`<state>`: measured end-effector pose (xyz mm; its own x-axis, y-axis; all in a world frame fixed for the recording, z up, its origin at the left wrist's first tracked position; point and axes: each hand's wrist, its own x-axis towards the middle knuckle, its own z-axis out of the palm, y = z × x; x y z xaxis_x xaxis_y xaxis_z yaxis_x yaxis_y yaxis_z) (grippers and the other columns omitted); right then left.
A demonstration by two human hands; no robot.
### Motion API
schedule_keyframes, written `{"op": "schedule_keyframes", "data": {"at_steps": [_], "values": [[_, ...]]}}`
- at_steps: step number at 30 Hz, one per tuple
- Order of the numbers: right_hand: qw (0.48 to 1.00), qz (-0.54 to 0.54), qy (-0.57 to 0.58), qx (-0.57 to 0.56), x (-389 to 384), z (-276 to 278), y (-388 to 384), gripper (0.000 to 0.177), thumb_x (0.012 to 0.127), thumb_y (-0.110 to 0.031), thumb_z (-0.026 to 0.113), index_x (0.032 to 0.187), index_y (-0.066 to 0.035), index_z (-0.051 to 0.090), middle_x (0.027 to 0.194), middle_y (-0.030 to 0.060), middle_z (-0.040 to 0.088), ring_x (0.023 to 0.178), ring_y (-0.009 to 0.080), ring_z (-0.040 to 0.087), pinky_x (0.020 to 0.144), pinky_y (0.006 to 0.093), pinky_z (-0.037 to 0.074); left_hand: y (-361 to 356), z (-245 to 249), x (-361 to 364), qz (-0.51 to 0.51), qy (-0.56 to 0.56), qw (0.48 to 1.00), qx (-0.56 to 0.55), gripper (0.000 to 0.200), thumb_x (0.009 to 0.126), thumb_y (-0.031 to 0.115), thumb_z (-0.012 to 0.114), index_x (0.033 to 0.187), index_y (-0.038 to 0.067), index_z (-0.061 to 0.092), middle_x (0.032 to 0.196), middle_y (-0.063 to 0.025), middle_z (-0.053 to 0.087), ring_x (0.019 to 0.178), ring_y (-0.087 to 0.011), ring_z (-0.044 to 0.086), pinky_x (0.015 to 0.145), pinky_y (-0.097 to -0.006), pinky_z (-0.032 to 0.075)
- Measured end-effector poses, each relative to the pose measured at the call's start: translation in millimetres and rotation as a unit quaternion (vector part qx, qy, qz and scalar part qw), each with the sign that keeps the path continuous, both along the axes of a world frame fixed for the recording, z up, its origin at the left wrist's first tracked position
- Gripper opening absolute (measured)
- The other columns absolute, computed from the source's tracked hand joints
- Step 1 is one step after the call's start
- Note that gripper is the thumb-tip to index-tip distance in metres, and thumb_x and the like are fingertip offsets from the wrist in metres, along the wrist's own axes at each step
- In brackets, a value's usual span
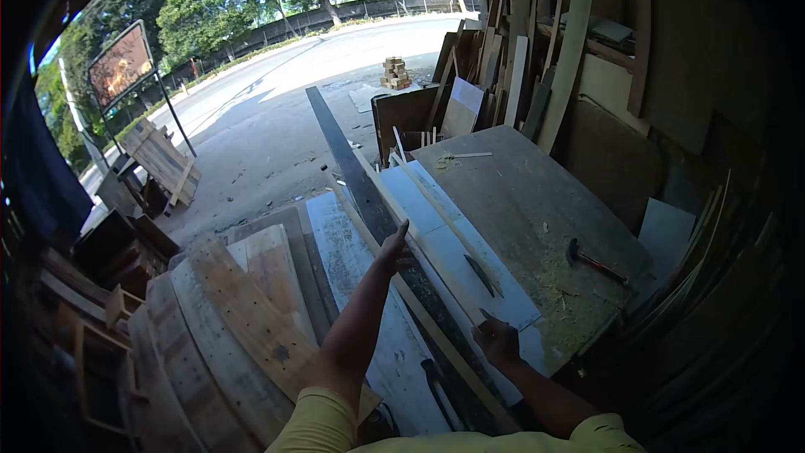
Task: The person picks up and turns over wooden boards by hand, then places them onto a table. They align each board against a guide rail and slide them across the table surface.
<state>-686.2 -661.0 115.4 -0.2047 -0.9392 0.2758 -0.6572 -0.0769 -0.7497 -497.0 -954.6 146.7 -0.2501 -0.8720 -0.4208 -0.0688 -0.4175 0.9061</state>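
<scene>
A long, narrow wooden strip (pixel 444 275) runs away from me above the bench, over a longer dark board (pixel 360 184). My left hand (pixel 394 252) is closed around the strip near its middle, thumb upward. At the near end, my right hand (pixel 496 342) is closed on the same strip; its fingertips are partly hidden. To the left of the dark board lies another thin strip (pixel 419 310). A third strip (pixel 436 205) rests on the pale blue panel (pixel 507 306) to the right. On that panel is a dark, curved blade-like tool (pixel 480 275).
On the brown tabletop (pixel 503 176) at right lie a hammer (pixel 597 262) and wood shavings (pixel 562 306). Several planks (pixel 243 310) with holes stand at left. Boards lean along the right wall (pixel 570 50). Small wood blocks (pixel 395 73) are stacked outside near the road.
</scene>
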Motion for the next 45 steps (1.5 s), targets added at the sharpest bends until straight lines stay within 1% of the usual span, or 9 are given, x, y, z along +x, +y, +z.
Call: {"op": "schedule_keyframes", "data": {"at_steps": [3, 9, 15, 20, 27, 29, 33, 37, 45], "values": [[0.999, 0.013, 0.048, -0.014, -6, 7, 70, 0.049, 0.084, -0.031, 0.066, 0.123, -0.002, 0.06, 0.103, 0.0222, 0.067, 0.095, 0.0389, 0.065, 0.083, 0.0443, 0.051, 36, 0, -12, 0.049, 0.009, 0.999, 0.003, 0.069, 0.076, 0.04, 0.077, 0.119, -0.006, 0.047, 0.106, -0.0245, 0.058, 0.083, -0.0333, 0.064, 0.069, -0.0482, 0.055], [0.948, 0.196, 0.08, 0.239, -49, 32, 143, 0.075, 0.078, -0.04, 0.075, 0.136, 0.0, 0.048, 0.145, 0.02, 0.042, 0.134, 0.0291, 0.042, 0.11, 0.0372, 0.035, 108, -43, -30, 0.055, -0.038, 0.996, -0.06, 0.049, 0.076, 0.02, 0.069, 0.116, -0.004, 0.053, 0.098, -0.0185, 0.064, 0.082, -0.0277, 0.065, 0.068, -0.0394, 0.052], [0.967, -0.047, -0.1, 0.228, -98, 43, 106, 0.07, 0.09, -0.052, 0.059, 0.135, 0.001, 0.05, 0.129, 0.0183, 0.058, 0.122, 0.0269, 0.054, 0.104, 0.0358, 0.039, 187, -33, -45, 0.043, 0.174, 0.973, -0.145, 0.044, 0.082, 0.017, 0.067, 0.119, 0.0, 0.052, 0.103, -0.0143, 0.064, 0.09, -0.0252, 0.065, 0.075, -0.0352, 0.053], [0.913, -0.029, -0.226, 0.338, -98, 55, 94, 0.073, 0.094, -0.058, 0.048, 0.129, 0.005, 0.053, 0.123, 0.0163, 0.06, 0.109, 0.0249, 0.059, 0.091, 0.0373, 0.045, 257, 8, -69, -0.043, 0.286, 0.952, -0.099, 0.055, 0.085, 0.021, 0.07, 0.13, 0.004, 0.043, 0.119, -0.0112, 0.058, 0.103, -0.0235, 0.062, 0.084, -0.0393, 0.055], [0.93, -0.172, -0.258, 0.199, -99, 20, 168, 0.071, 0.093, -0.058, 0.05, 0.117, 0.008, 0.06, 0.109, 0.0142, 0.065, 0.098, 0.0227, 0.061, 0.085, 0.0368, 0.047, 256, 2, -51, -0.227, 0.157, 0.96, -0.051, 0.071, 0.091, 0.063, 0.048, 0.128, 0.002, 0.054, 0.118, -0.0167, 0.06, 0.106, -0.031, 0.062, 0.085, -0.0456, 0.053], [0.916, -0.18, -0.293, 0.207, -109, 8, 200, 0.071, 0.094, -0.057, 0.05, 0.117, 0.009, 0.06, 0.108, 0.0141, 0.065, 0.097, 0.0228, 0.06, 0.085, 0.0371, 0.047, 230, -53, -44, -0.02, -0.378, 0.888, -0.261, 0.069, 0.089, 0.064, 0.05, 0.118, 0.002, 0.058, 0.118, -0.02, 0.057, 0.111, -0.0381, 0.057, 0.089, -0.0514, 0.047], [0.893, -0.221, -0.318, 0.228, -134, -4, 273, 0.069, 0.094, -0.056, 0.051, 0.116, 0.009, 0.061, 0.109, 0.0122, 0.065, 0.099, 0.0213, 0.06, 0.087, 0.0363, 0.046, 224, -111, -25, -0.007, -0.549, 0.818, -0.169, 0.069, 0.083, 0.052, 0.066, 0.129, 0.003, 0.048, 0.131, -0.019, 0.051, 0.122, -0.0349, 0.053, 0.091, -0.0492, 0.049], [0.919, -0.249, -0.249, 0.178, -196, -92, 359, 0.07, 0.093, -0.057, 0.051, 0.118, 0.008, 0.061, 0.112, 0.0126, 0.065, 0.103, 0.0224, 0.06, 0.09, 0.0352, 0.045, 227, -96, -21, 0.025, -0.461, 0.883, -0.086, 0.061, 0.083, 0.034, 0.068, 0.131, 0.004, 0.046, 0.122, -0.0213, 0.059, 0.112, -0.0359, 0.06, 0.091, -0.0453, 0.052], [0.917, -0.27, -0.157, 0.249, -227, -64, 487, 0.069, 0.093, -0.055, 0.053, 0.114, 0.011, 0.062, 0.112, 0.0156, 0.065, 0.106, 0.0207, 0.056, 0.091, 0.0338, 0.043, 328, -95, -75, 0.213, -0.233, 0.907, -0.277, 0.031, 0.085, 0.016, 0.065, 0.106, 0.0, 0.048, 0.096, -0.025, 0.064, 0.094, -0.0427, 0.064, 0.081, -0.048, 0.05]]}}
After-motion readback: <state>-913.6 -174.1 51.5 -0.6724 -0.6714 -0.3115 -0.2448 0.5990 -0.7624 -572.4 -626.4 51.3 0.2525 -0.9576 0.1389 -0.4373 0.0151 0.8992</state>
